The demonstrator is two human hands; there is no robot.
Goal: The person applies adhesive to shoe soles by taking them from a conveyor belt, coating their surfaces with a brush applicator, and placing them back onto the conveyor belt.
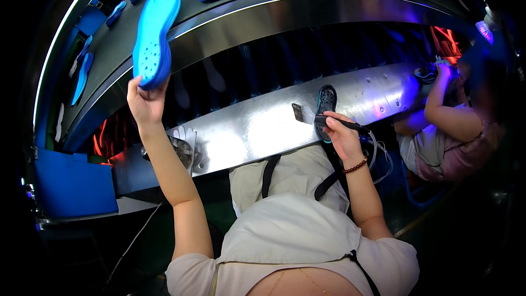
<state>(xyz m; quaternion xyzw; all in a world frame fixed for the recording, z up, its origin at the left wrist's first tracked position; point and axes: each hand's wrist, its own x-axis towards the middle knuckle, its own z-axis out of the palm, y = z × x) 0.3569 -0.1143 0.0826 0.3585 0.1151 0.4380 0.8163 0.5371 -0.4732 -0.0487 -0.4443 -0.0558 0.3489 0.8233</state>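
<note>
My left hand (147, 100) is raised at the edge of the conveyor, its fingers closed on the lower end of a bright blue shoe sole (152, 33). The sole stands nearly upright, with small holes in its lower half. In my right hand (343, 137), over the metal ledge, is the black handle of a flat brush (297, 112). The brush head points left, above the ledge. Beneath the handle lies a dark perforated shoe sole (327, 100) with a teal rim, partly covered by my fingers.
A conveyor belt (118, 38) with several blue soles curves along the far side. Below it runs the shiny metal ledge (235, 131). A metal container (183, 153) with a white glove-like thing (190, 138) stands near my left forearm. Another person (463, 118) works at the right.
</note>
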